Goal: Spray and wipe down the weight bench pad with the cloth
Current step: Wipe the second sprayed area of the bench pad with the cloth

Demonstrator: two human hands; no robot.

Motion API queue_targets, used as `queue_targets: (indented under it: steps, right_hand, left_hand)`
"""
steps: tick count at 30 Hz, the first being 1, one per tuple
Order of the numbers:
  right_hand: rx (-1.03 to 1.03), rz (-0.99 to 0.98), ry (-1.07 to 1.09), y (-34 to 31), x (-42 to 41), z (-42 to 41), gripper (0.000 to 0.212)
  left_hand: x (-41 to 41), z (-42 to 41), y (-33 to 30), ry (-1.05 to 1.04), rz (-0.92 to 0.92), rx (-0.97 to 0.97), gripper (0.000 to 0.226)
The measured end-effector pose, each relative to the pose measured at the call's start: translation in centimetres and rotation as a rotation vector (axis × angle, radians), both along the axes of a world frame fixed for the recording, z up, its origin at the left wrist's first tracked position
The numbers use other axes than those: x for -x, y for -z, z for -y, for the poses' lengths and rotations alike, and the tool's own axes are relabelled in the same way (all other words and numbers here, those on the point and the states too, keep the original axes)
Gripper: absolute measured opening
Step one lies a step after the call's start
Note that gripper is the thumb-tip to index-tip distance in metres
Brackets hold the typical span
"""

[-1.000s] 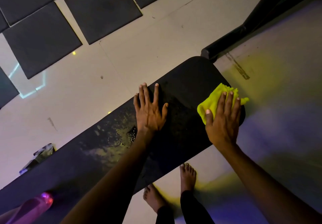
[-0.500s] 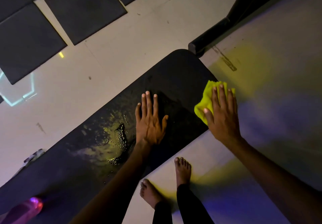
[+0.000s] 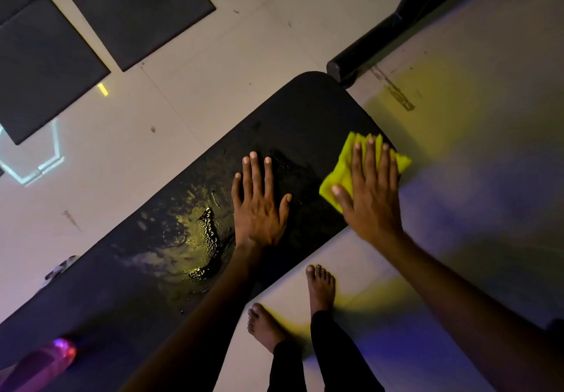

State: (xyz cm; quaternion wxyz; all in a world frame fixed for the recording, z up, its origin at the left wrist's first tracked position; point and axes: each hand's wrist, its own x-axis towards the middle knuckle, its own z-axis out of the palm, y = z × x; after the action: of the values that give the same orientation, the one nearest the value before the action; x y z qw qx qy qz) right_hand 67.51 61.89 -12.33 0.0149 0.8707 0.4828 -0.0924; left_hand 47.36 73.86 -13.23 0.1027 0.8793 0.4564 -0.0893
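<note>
The bench pad (image 3: 293,123) runs diagonally from the 8 o'clock corner of the view up to its rounded end near 1 o'clock. Your yellow cloth (image 3: 341,171) lies bunched at the pad's 3 o'clock edge, close to that end, likely because this portion is the one being wiped. Your right hand (image 3: 372,196) presses it flat from above, fingers straight and close together, thumb spread toward 9 o'clock, forearm entering from 4 o'clock. Your left hand (image 3: 259,208) rests palm-down on the pad at centre, fingers straight and slightly apart, apparently bracing you. Beaded spray liquid (image 3: 207,229) sits just beside it at 9 o'clock, not yet wiped. A pink bottle (image 3: 45,361) lies at 8 o'clock.
</note>
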Motion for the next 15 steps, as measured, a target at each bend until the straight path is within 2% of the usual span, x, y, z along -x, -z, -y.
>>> queue_targets:
  steps: [4, 7, 11, 13, 15]
  right_hand:
    - [0.001, -0.041, 0.014, 0.3, 3.6, 3.9, 0.087]
    - [-0.029, -0.027, 0.123, 0.4, 1.4, 0.2, 0.088]
    - [-0.061, -0.048, 0.375, 0.5, 0.1, -4.6, 0.089]
    - [-0.085, -0.037, 0.351, 0.7, 2.3, -4.3, 0.089]
    - [-0.093, -0.02, 0.186, 0.7, 5.5, -2.8, 0.089]
  left_hand:
    - [-0.1, 0.0, -0.3, -0.007, -0.006, 0.012, 0.078]
    - [-0.1, -0.1, -0.1, 0.002, -0.001, -0.005, 0.078]
    - [-0.1, 0.0, 0.2, -0.008, 0.012, -0.01, 0.078]
    - [0.0, 0.0, 0.0, -0.005, 0.027, 0.014, 0.078]
    - [0.3, -0.2, -0.4, 0.006, 0.066, 0.047, 0.077]
